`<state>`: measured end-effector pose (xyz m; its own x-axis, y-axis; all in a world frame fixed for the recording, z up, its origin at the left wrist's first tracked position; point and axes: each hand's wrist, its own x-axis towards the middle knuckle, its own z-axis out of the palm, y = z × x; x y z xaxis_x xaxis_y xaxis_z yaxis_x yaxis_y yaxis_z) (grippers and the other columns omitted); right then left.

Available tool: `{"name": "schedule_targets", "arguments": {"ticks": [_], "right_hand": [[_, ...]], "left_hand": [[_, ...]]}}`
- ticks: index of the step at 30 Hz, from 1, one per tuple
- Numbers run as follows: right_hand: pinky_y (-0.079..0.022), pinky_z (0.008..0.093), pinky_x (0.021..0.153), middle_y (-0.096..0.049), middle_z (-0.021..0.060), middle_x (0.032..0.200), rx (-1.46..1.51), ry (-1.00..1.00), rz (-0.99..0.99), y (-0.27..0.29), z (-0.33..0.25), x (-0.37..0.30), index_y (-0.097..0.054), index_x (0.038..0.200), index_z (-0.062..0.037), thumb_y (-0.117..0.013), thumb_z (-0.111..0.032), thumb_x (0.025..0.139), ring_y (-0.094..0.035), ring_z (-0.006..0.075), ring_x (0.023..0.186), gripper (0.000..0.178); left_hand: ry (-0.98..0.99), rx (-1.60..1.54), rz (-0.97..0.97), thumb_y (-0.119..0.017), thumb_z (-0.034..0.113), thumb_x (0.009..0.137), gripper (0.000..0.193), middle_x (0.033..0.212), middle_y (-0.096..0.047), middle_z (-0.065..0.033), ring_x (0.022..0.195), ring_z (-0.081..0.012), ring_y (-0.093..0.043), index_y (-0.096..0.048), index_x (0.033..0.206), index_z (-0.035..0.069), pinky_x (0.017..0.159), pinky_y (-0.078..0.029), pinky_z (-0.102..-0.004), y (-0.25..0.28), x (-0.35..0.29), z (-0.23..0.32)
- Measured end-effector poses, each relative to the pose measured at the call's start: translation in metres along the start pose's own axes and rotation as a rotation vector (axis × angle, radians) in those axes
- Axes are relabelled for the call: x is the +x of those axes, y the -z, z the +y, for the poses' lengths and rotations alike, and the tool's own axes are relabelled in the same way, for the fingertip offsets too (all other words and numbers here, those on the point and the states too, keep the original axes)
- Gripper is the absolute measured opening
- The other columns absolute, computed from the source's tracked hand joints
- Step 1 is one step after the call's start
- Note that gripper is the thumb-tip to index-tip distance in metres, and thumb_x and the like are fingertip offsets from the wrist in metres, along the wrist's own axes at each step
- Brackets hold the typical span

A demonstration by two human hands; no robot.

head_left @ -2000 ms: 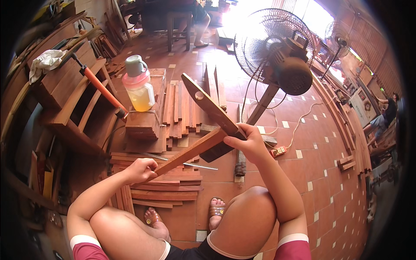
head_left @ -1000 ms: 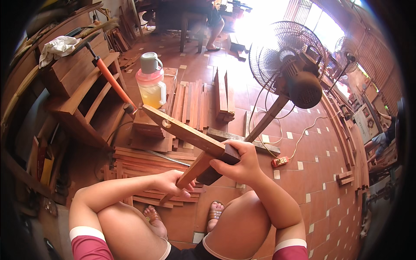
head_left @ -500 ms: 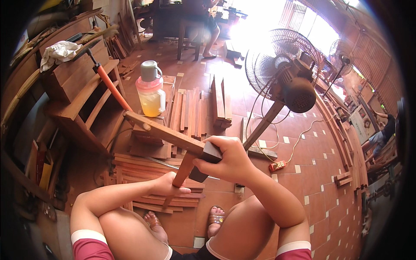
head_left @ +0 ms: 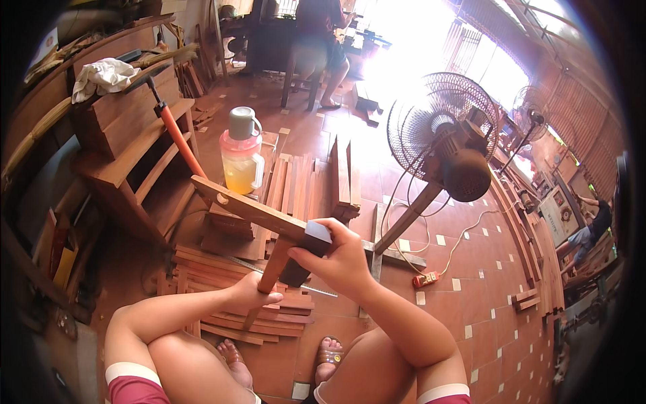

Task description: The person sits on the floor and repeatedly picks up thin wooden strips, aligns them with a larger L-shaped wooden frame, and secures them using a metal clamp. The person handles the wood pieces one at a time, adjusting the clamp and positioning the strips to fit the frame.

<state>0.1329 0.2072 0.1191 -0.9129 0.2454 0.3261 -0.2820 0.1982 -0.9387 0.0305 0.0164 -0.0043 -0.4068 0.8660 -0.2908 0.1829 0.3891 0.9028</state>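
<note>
A joined wooden piece (head_left: 259, 214) is held up in front of me. Its long bar has a round hole near the far left end, and a narrower leg (head_left: 274, 264) slopes down from it toward me. My left hand (head_left: 250, 289) is closed round the lower part of that leg, thumb outward. At the bar's right end, my right hand (head_left: 342, 259) grips a dark grey block (head_left: 319, 234) between thumb and fingers. The block lies against the wood; its underside and how it meets the bar are partly hidden.
Stacked wooden strips (head_left: 222, 266) lie on the tiled floor below. A jug (head_left: 240, 168) of yellow liquid stands beyond, near an orange-barrelled pump (head_left: 176, 138). A standing fan (head_left: 444, 138) and a red power strip (head_left: 425, 279) are rightward. People (head_left: 321, 47) sit farther off.
The view has tilted, so the surroundings sit lower in the picture. My right hand and the dark block have shifted slightly left; both hands keep their holds.
</note>
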Motion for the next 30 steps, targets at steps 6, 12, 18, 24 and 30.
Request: {"name": "schedule_targets", "arguments": {"ticks": [6,12,18,24,30], "right_hand": [[-0.052,0.0229,0.069,-0.067,0.0006,0.092,-0.023,-0.003,-0.071,0.0,0.006,0.008,-0.061,0.108,-0.0013,-0.083,-0.01,0.081,-0.061,0.004,0.082,0.035],[-0.05,0.0229,0.069,-0.068,0.0011,0.085,-0.044,0.003,-0.064,0.008,0.006,0.007,-0.065,0.103,-0.0021,-0.083,-0.014,0.08,-0.059,0.0037,0.079,0.032],[-0.05,0.024,0.069,-0.066,-0.0011,0.087,0.021,-0.041,-0.074,0.024,0.004,0.01,-0.064,0.102,-0.0005,-0.082,-0.011,0.081,-0.058,0.0043,0.079,0.029],[-0.05,0.0244,0.079,-0.065,0.0004,0.097,0.241,-0.197,-0.039,0.047,0.003,0.019,-0.061,0.112,-0.0008,-0.08,-0.009,0.083,-0.06,0.0067,0.089,0.036],[-0.049,0.0315,0.093,-0.059,0.0027,0.119,0.528,-0.288,-0.078,0.061,0.022,0.017,-0.051,0.133,-0.0047,-0.064,-0.026,0.097,-0.057,0.011,0.109,0.043]], "left_hand": [[-0.014,-0.012,-0.009,-0.075,0.022,0.086,0.024,0.07,-0.061,-0.0003,0.067,-0.0096,-0.056,-0.064,0.074,0.005,0.064,-0.047,-0.0294,0.004,0.006,-0.011],[-0.021,0.012,-0.012,-0.076,0.022,0.086,0.024,0.069,-0.061,-0.0008,0.067,-0.0097,-0.056,-0.065,0.075,0.004,0.064,-0.047,-0.0294,0.0,0.009,-0.008],[-0.103,0.013,0.083,-0.076,0.019,0.082,0.023,0.063,-0.06,-0.0029,0.062,-0.0115,-0.056,-0.065,0.072,0.002,0.06,-0.048,-0.0316,-0.009,0.003,0.0],[0.021,-0.011,0.066,-0.077,0.017,0.083,0.022,0.065,-0.063,-0.0029,0.063,-0.0107,-0.058,-0.067,0.072,0.002,0.062,-0.049,-0.0311,-0.007,-0.001,0.021],[0.047,-0.035,0.063,-0.077,0.016,0.083,0.024,0.064,-0.06,-0.0016,0.062,-0.0093,-0.056,-0.064,0.069,0.001,0.06,-0.047,-0.0307,-0.004,-0.003,0.023]]}}
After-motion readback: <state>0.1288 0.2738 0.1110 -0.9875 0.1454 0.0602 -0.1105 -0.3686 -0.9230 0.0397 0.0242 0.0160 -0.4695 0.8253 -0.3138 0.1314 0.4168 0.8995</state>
